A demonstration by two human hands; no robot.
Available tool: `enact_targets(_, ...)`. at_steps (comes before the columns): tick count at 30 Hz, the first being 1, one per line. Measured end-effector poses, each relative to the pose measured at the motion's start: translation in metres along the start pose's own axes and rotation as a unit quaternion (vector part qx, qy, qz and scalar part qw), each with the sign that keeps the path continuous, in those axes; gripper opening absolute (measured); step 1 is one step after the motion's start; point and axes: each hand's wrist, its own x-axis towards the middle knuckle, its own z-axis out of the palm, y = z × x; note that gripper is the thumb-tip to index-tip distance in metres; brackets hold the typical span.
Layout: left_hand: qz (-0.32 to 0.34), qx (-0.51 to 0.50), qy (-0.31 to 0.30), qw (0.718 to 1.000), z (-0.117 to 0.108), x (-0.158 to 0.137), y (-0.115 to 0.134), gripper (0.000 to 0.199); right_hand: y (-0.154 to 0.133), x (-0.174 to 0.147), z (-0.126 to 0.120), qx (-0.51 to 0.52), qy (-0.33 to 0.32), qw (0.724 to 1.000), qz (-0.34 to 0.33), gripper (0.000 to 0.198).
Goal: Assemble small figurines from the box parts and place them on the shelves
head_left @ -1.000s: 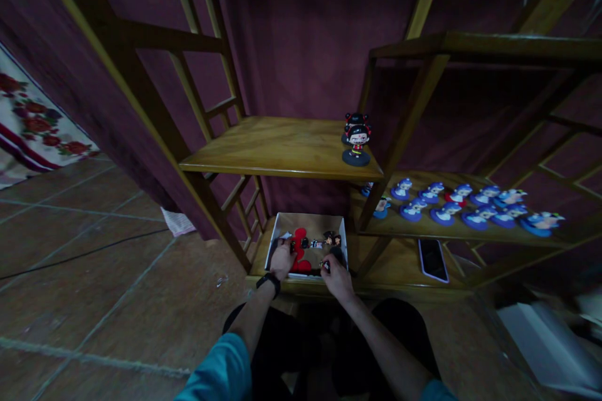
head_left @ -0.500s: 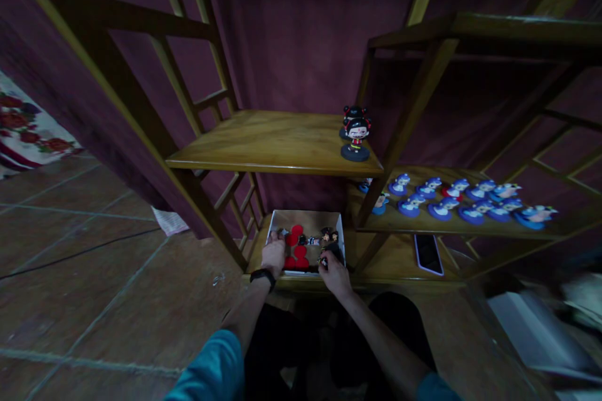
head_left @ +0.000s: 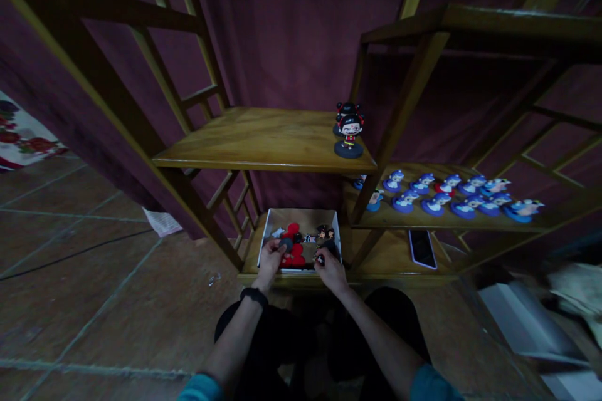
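Observation:
A white shallow box (head_left: 263, 239) sits on the low shelf, with red round bases (head_left: 295, 255) and small dark-haired figurines (head_left: 324, 233) lying inside. My left hand (head_left: 270, 258), a black band on its wrist, pinches a dark grey round base (head_left: 286, 244) over the box's left side. At the box's front right, my right hand (head_left: 330, 269) has its fingers closed on a small dark-haired figurine (head_left: 320, 259), mostly covered by the fingers.
Two black-haired figurines on dark bases, the front figurine (head_left: 348, 135) plainest, stand on the upper shelf (head_left: 263, 141). Several blue-and-white figurines (head_left: 437, 202) line the right shelf. A phone (head_left: 422, 249) lies below them. Wooden posts (head_left: 399, 125) frame the shelves.
My left hand has come up from the box's left part and now holds a dark grey round base. My right hand stays on the figurine. The view has shifted slightly.

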Motion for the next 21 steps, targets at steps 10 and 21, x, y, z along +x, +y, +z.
enact_targets(10, -0.040, -0.144, -0.050, 0.987, -0.001, -0.009, 0.006, 0.011, 0.006, 0.008, -0.001, 0.120, -0.015, 0.992, 0.022, 0.022)
enact_targets(21, -0.096, -0.159, -0.064, 0.981, 0.004, -0.015, 0.009, 0.013, 0.010, 0.019, -0.020, 0.344, -0.066, 0.932, 0.095, 0.034)
